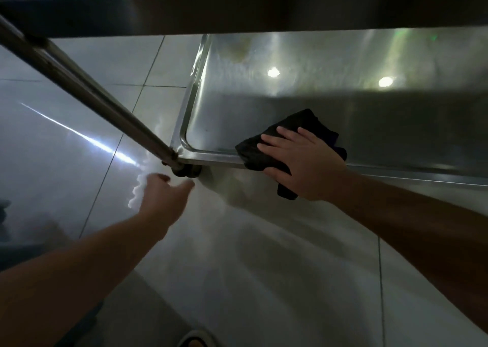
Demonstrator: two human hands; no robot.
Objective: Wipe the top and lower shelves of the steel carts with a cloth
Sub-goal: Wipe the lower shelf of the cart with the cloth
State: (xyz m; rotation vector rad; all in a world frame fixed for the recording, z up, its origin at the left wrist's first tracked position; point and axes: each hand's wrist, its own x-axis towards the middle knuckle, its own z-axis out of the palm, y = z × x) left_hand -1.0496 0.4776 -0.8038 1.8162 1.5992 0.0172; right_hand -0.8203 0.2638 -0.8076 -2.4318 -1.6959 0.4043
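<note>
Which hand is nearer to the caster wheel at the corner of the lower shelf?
Left. The left hand hovers just below-left of the caster wheel, not touching it. The right hand lies farther right, pressing the black cloth on the shelf rim.

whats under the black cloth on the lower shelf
The black cloth lies on the steel lower shelf, draped over its front rim, with the right hand pressing flat on top. The patch of shelf beneath the cloth is covered, so its condition cannot be seen.

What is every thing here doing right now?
Black cloth: lying over the shelf's front rim, pressed flat.
Right hand: flat on the cloth.
Left hand: loose, holding nothing.
Steel lower shelf: shiny, smudged at the back.
Steel cart leg: slanted across the view.
</note>
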